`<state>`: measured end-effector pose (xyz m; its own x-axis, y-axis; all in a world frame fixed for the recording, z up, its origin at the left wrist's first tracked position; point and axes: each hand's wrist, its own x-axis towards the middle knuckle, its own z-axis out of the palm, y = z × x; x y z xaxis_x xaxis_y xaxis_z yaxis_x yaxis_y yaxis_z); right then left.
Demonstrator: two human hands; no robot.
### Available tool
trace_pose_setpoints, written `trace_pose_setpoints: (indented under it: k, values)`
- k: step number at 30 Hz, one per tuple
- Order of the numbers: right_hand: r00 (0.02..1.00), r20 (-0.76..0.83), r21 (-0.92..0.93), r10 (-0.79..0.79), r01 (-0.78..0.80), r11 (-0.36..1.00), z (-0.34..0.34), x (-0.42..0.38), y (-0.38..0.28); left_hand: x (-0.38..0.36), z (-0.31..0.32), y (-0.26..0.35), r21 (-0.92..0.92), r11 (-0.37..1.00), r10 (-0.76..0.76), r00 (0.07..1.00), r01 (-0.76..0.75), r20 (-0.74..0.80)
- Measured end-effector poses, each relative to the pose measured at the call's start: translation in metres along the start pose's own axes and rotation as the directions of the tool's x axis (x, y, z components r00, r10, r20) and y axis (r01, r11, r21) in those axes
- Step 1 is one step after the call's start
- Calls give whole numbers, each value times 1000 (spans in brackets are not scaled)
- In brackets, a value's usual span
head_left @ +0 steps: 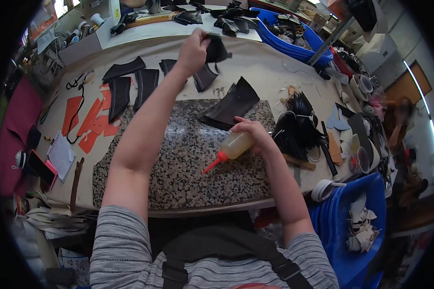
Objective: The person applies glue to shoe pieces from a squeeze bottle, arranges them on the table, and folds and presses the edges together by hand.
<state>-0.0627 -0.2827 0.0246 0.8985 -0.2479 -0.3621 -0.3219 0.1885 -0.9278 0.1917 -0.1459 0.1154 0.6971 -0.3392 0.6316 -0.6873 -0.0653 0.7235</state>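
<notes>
My left hand [194,52] is raised at the top centre, fingers closed on a black leather piece [217,49] that hangs from it. In my right hand [253,134] is a glue bottle [237,144] with yellowish contents, its red nozzle pointing down and left over the speckled stone slab [188,168]. Just behind that hand, another dark leather piece [234,103] lies on the slab's back edge. More dark pieces [146,85] lie behind and left of the slab.
Orange pieces [92,117] and a notepad [61,155] lie at left. A black leather bundle [300,123] sits right of the slab. Blue bins stand at the back right [294,41] and front right [340,226]. Another person [401,123] is at far right.
</notes>
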Motion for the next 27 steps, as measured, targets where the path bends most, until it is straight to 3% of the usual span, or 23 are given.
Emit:
trace_pose_setpoints:
  k: [1,2,6,7,8,10,12,14,16,18,21,24,25,27]
  values:
    - [1000,-5,19,29,-29,999,0,-1,-2,8,-21,35,149,986,82,995,-74,-53]
    - [998,-7,39,59,-58,998,0,-2,-4,19,-35,47,76,979,190,981,-187,-45]
    - [998,51,172,44,-52,984,-7,-11,-11,-18,-86,103,179,955,161,922,-235,352]
    - [997,77,212,0,-17,977,-14,-17,-9,-47,-93,115,263,953,21,899,-151,438]
    - [994,102,251,-39,13,968,-21,-24,-7,-80,-99,125,352,933,-128,853,-69,506]
    - [982,114,276,-152,116,954,-24,-66,-21,-152,-105,120,362,932,-235,703,-34,671]
    - [978,92,295,-187,152,943,-35,-103,-23,-219,-113,110,286,958,-248,515,5,821]
    - [976,55,321,-212,184,929,-47,-129,-17,-255,-119,101,177,975,-222,605,134,765]
    - [974,-70,240,-216,226,944,-50,-152,-11,-267,-119,82,112,979,-200,730,168,654]
    - [959,-179,198,-222,256,946,-48,-164,1,-262,-120,70,181,978,-200,710,104,675]
    - [907,-348,176,-235,309,934,-36,-174,18,-268,-104,59,122,993,-79,744,-3,663]
    - [888,-389,193,-246,339,921,-26,-180,24,-283,-95,63,128,974,33,671,-188,740]
    - [888,-388,197,-246,341,919,-26,-181,24,-288,-97,67,154,977,-12,682,-148,731]
    - [890,-384,208,-246,343,916,-25,-181,25,-282,-113,69,34,998,-3,572,-44,820]
